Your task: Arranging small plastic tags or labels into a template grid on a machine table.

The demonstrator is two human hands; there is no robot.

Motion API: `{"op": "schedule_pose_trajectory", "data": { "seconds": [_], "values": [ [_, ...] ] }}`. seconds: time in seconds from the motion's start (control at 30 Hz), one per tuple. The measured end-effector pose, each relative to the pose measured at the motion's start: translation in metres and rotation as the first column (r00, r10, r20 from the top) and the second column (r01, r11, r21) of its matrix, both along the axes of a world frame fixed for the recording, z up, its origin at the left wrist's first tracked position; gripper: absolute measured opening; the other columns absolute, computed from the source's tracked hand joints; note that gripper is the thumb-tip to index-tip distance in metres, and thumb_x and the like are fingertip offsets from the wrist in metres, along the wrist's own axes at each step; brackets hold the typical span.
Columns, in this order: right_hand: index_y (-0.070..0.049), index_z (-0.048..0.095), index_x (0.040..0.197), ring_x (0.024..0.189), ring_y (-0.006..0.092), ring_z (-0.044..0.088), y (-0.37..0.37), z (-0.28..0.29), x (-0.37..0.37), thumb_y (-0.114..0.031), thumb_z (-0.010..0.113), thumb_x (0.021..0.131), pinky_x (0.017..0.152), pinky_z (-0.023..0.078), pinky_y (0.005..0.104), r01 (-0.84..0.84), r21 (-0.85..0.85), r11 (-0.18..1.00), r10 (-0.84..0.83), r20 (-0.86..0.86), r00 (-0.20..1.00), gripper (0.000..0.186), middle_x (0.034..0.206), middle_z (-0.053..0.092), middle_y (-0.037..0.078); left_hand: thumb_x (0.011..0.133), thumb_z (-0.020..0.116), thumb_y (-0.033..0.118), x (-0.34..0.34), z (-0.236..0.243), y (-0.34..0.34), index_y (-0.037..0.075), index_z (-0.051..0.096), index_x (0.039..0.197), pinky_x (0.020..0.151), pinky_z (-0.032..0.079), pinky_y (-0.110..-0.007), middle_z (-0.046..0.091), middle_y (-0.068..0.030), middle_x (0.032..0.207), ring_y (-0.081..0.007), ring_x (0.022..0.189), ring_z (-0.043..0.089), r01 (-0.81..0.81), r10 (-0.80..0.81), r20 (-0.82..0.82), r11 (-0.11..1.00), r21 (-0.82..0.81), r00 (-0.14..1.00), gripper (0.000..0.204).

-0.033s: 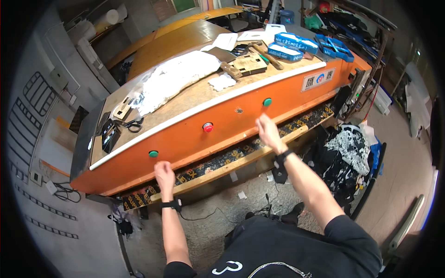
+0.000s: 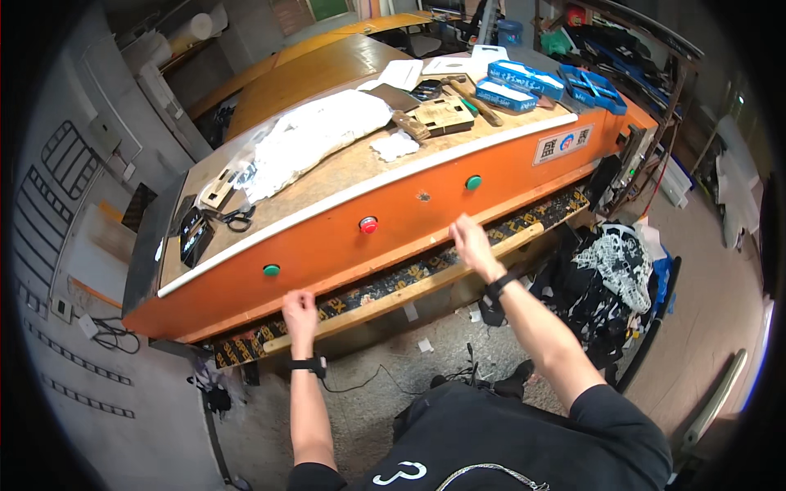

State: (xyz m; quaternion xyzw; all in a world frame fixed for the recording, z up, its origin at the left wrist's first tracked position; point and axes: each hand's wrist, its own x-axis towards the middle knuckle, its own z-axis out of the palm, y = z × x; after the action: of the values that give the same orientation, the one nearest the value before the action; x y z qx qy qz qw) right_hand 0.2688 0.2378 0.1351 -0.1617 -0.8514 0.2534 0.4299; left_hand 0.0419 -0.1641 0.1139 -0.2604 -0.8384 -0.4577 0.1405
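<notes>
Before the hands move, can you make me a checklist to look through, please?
1. Left hand off the left green button: ok, it is lower and to the right.
2. Right hand off the right green button: ok, it is below.
3. Red button uncovered: ok, nothing blocks it.
4. Scissors away from both hands: ok, they lie on the tabletop's left end.
5. Both hands empty: cannot tell, they are curled.

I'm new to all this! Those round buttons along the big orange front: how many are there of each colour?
Green buttons: 2
Red button: 1
Total: 3
</notes>
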Motion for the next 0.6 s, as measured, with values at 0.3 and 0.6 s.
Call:
{"op": "schedule_pose_trajectory", "data": {
  "seconds": [0.3, 0.6],
  "values": [
    [-0.004, 0.050, 0.151, 0.145, 0.0387, 0.047, -0.067, -0.090, 0.018, -0.033, 0.075, 0.094, 0.126, 0.033, 0.0505, -0.159, 0.179, 0.971, 0.055, 0.481, 0.875, 0.070, 0.152, 0.054, 0.018, 0.077, 0.089, 0.020, 0.114, -0.077, 0.007, 0.002, 0.027, 0.164, 0.130, 0.017, -0.063, 0.019, -0.0197, 0.176, -0.0405, 0.164, 0.012, -0.062, 0.016, -0.082, 0.799, -0.598, 0.996, 0.109],
    [-0.005, 0.055, 0.147, 0.147, 0.0330, 0.046, -0.072, -0.034, -0.008, -0.058, 0.080, 0.083, 0.123, 0.035, 0.0486, -0.095, 0.091, 0.991, -0.026, 0.841, 0.541, 0.088, 0.151, 0.054, 0.018, 0.078, 0.087, 0.014, 0.088, -0.051, 0.014, 0.009, 0.053, 0.140, 0.113, 0.036, -0.061, 0.053, -0.0124, 0.150, -0.0334, 0.147, 0.043, -0.097, 0.060, -0.092, 0.870, -0.484, 0.994, 0.071]
  ]
}}
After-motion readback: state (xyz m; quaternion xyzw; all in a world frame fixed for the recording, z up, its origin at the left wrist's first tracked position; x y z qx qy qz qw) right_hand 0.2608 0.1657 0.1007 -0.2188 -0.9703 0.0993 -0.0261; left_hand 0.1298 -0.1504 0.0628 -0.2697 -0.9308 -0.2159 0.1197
